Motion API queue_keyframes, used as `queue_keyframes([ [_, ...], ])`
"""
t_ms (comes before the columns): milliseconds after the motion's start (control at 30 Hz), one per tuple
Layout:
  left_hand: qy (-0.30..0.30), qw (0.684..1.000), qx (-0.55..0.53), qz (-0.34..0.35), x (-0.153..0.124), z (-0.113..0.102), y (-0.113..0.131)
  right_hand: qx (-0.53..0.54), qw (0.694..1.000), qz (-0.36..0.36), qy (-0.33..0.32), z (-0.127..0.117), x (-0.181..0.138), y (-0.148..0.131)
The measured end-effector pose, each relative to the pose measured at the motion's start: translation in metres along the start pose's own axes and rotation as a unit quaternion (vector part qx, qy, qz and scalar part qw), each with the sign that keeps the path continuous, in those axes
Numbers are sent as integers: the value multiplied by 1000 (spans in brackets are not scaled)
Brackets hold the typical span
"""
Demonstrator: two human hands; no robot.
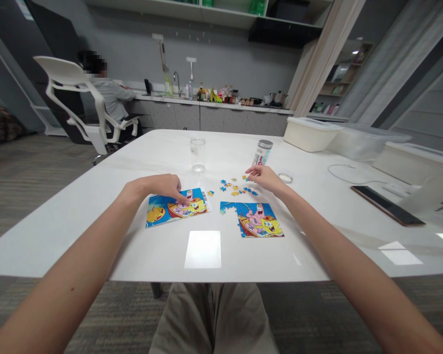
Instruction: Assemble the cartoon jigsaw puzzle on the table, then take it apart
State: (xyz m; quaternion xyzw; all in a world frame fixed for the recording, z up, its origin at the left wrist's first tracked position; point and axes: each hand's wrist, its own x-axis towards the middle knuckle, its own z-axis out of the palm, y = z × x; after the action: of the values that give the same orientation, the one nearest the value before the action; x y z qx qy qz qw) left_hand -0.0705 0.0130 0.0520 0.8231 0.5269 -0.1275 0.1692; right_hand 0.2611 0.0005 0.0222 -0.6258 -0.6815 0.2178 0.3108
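My left hand rests with its fingers curled down on a cartoon reference picture card lying on the white table. To the right lies a partly assembled jigsaw puzzle of the same picture, with its upper left corner open. Several loose puzzle pieces are scattered just beyond it. My right hand reaches over these pieces and pinches a small blue and yellow piece between thumb and fingertips.
A clear glass and a lidded tube container stand farther back, with a round lid beside my right hand. White bins, a cable and a dark tablet lie to the right. A person sits in a white chair at the back left.
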Motion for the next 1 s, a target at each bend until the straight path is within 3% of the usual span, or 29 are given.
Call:
queue_keyframes([
  [167, 3, 1000, -1, 1, 1, 0, 0, -89, 994, 54, -29, 0, 3, 14],
  [1000, 3, 1000, -8, 0, 0, 0, 0, -135, 990, -23, -17, 11, -1, 5],
])
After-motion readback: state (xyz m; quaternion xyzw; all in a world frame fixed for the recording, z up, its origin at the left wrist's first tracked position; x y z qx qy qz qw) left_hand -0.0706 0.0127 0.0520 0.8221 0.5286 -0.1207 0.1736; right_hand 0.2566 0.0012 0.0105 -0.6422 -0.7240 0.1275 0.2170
